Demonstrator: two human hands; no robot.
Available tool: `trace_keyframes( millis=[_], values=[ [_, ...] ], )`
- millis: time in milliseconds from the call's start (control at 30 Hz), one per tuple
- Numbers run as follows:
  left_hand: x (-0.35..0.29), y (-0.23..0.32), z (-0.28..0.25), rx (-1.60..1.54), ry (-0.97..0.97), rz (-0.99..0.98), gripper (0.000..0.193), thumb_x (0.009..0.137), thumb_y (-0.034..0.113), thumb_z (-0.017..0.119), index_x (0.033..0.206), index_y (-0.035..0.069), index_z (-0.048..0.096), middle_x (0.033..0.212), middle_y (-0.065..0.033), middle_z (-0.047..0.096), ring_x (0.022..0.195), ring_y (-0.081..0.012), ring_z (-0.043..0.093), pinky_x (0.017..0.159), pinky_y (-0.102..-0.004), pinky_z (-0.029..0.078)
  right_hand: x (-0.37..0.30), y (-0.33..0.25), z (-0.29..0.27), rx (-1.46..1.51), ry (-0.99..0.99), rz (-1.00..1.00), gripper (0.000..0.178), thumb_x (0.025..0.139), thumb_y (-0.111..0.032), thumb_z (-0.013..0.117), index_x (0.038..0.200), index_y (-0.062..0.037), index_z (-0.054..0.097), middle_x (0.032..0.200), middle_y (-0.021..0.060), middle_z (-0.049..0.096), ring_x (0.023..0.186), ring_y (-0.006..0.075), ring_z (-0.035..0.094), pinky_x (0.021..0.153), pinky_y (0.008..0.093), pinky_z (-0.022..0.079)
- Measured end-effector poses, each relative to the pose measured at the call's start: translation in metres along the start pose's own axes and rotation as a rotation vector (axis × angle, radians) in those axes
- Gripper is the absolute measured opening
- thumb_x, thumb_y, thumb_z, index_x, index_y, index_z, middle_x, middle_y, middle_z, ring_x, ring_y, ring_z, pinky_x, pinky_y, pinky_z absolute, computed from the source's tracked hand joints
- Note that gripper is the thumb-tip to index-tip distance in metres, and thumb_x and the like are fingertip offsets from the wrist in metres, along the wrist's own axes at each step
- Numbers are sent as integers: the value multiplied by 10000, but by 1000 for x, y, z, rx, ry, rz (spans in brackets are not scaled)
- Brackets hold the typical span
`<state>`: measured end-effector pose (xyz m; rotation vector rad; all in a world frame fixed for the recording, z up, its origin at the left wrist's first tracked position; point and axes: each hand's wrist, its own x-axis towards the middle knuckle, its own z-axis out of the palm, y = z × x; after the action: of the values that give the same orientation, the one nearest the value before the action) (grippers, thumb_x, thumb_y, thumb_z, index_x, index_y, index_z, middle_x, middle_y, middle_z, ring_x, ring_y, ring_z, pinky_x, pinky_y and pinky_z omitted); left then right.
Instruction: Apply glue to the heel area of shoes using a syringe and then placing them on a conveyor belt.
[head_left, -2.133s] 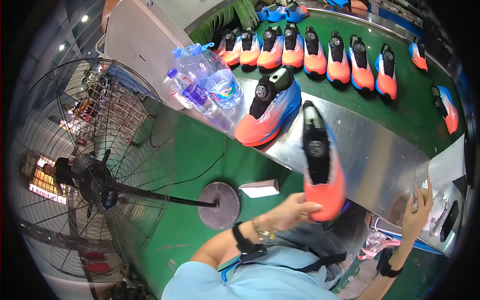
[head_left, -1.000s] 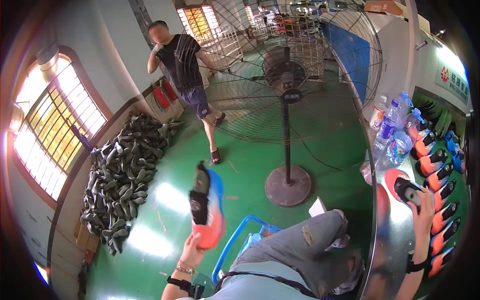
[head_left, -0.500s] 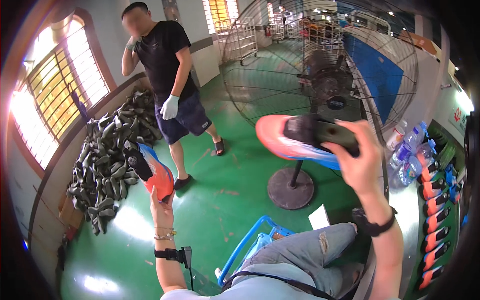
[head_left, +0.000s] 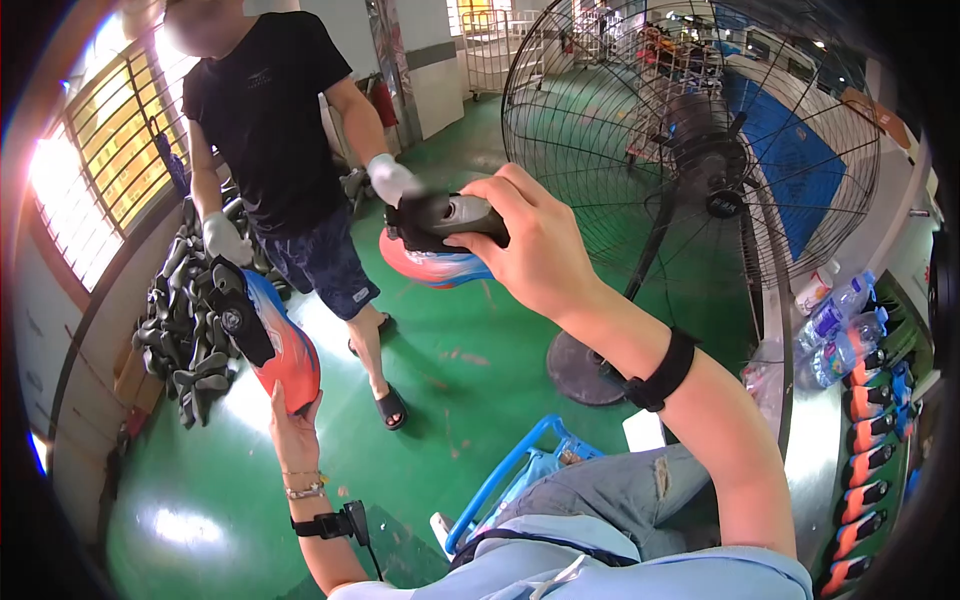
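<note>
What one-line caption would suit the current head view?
Left hand holds one shoe, right hand another shoe, before a co-worker in white gloves.

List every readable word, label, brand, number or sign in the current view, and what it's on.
None clear enough to quote.
Fan badge: pale marks, too small.
Bottle label: blurred.
Black shirt: tiny pale mark, unreadable.
Dark shorts: small pale mark, unreadable.
Shoe in left hand, other shoe in right hand: no readable text.
</note>
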<state>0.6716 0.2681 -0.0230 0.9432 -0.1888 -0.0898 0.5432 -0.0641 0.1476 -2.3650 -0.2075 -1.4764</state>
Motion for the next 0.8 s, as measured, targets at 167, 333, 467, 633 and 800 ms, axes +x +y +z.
trace_keyframes(
  millis=[167,333,467,633,800],
  values=[
    [0,9,8,9,66,6,411,926,288,579,1215,3,517,1223,-90,583,1073,-219,604,901,-416,540,3,-2,6,32,33,-23,379,675,-97,793,983,-31,580,893,90,565,745,302,608,637,372,493],
    [4,11,13,-42,60,10,465,909,309,596,1220,-23,502,1224,-105,583,1087,-232,597,937,-410,518,2,0,13,79,68,28,370,669,-94,796,966,-25,585,891,99,570,740,312,608,638,371,496],
    [17,12,19,-174,110,125,511,889,320,620,1260,0,476,1271,-110,550,1147,-239,554,992,-411,479,5,-11,28,127,68,14,379,659,-109,793,964,-27,582,903,109,577,802,325,606,693,389,491],
    [33,35,37,-301,164,582,612,919,395,549,1341,-22,399,1374,-153,444,1277,-239,430,1122,-360,326,28,-44,38,217,-2,-163,500,683,-167,778,1098,-45,528,1014,135,564,1013,350,536,852,421,447],
    [-30,-24,93,-414,197,116,385,946,225,518,1257,2,476,1296,-103,520,1188,-126,496,1011,-252,432,-22,-37,-49,314,-68,-75,385,788,-254,715,1073,-61,543,1054,109,560,1015,332,546,841,410,464]
  ],
)
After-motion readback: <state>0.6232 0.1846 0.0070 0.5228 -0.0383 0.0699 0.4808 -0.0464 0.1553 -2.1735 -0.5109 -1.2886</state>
